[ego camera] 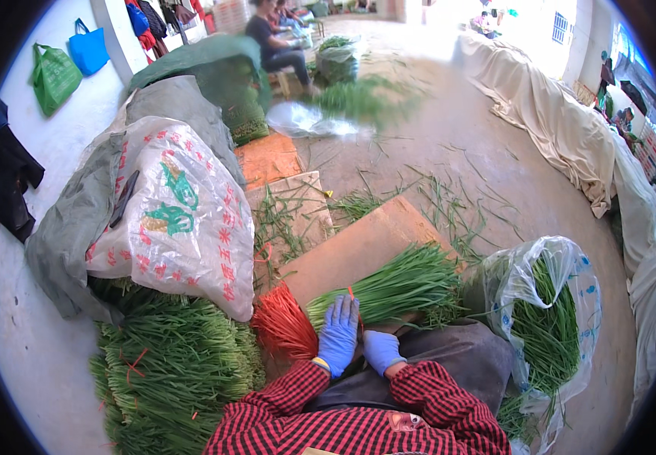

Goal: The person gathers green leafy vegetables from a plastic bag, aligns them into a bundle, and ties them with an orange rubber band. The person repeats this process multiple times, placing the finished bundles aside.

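A bundle of long green leafy stalks lies on a tilted wooden board before me, with a red tie near its pale ends. My left hand, in a blue glove, lies flat with its fingers on the bundle beside the tie. My right hand, also gloved, is curled at the near side of the bundle, by the lower end of the red tie; its fingertips are hidden. Left of the bundle lies a heap of red ties.
Stacked green bundles stand at left, partly under a printed plastic sack with a phone on it. A clear plastic bag of stalks is at right. Loose stalks litter the floor. A person sits farther off; cream cloth covers a long pile.
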The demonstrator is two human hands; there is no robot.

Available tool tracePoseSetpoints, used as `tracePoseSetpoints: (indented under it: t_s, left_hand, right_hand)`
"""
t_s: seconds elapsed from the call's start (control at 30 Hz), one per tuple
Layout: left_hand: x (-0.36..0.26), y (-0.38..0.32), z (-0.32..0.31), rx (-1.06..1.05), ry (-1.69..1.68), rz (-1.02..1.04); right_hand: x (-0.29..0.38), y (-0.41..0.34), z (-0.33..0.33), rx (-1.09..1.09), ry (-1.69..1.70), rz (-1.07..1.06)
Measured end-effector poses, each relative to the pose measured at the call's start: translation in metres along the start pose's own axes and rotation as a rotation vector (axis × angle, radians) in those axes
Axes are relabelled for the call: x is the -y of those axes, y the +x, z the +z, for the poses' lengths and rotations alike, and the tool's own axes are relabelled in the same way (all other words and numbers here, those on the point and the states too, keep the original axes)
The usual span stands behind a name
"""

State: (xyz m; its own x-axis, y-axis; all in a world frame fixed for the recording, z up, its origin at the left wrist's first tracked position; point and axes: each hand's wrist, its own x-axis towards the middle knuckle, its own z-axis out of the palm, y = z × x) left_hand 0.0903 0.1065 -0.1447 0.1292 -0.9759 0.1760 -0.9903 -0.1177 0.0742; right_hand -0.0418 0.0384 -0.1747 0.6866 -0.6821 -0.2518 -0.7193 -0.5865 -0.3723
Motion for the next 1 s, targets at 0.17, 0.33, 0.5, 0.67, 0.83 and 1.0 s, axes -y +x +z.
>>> tracePoseSetpoints:
  t_s: [0.17, 0.33, 0.5, 0.67, 0.83, 1.0]
  left_hand:
    - [0.01, 0.008, 0.028, -0.049, 0.109, -0.033]
    - [0.037, 0.032, 0.044, -0.118, 0.154, -0.066]
    - [0.06, 0.068, 0.039, -0.165, 0.002, -0.098]
    - [0.076, 0.089, 0.037, 0.098, 0.026, -0.114]
    - [0.057, 0.06, 0.064, -0.035, 0.102, -0.176]
    - [0.031, 0.043, 0.059, -0.078, 0.298, -0.113]
  right_hand:
    - [0.012, -0.006, -0.022, -0.367, -0.044, -0.219]
    - [0.022, 0.036, -0.027, -0.598, 0.553, -0.469]
    - [0.035, 0.067, -0.031, -0.068, 1.746, 0.199]
    - [0.05, 0.059, -0.028, -0.145, 1.424, -0.066]
    - [0.06, 0.061, -0.026, -0.188, 1.525, 0.113]
    - [0.048, 0.04, -0.045, -0.12, 1.347, 0.027]
